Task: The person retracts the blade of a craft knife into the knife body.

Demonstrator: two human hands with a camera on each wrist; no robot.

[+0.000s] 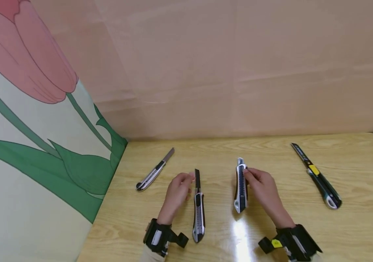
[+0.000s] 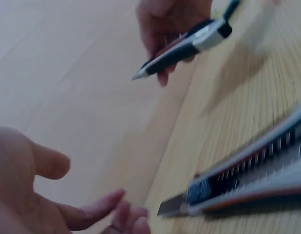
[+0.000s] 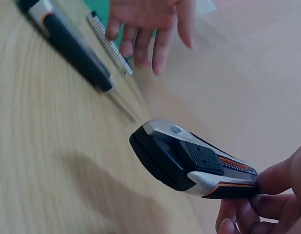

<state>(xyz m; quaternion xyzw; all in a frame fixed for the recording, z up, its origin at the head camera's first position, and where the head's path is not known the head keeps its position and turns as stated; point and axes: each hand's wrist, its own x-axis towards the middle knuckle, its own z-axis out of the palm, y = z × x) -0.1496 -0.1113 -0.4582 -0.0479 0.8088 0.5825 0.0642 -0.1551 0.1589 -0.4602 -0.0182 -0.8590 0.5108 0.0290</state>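
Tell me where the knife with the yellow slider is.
In the head view, the yellow-slider knife lies on the table at far right, to the right of the right hand.

left hand [image 2: 24, 204], lower left, thumb spread from fingers; right hand [image 2: 172, 22], top, gripping one utility knife [image 2: 175, 52]; second knife [image 2: 253, 168], blade exposed, on wood-grained table [image 2: 282, 73].

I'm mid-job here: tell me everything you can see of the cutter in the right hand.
The cutter is slim, with a silver-grey body, black sections, orange trim, and a ribbed black slider beside a toothed track. It looks like metal and plastic. It is held above the table, its length running roughly up and down the head view. The right hand pinches it between thumb and fingers; nothing else touches it. Whether any blade sticks out is unclear.
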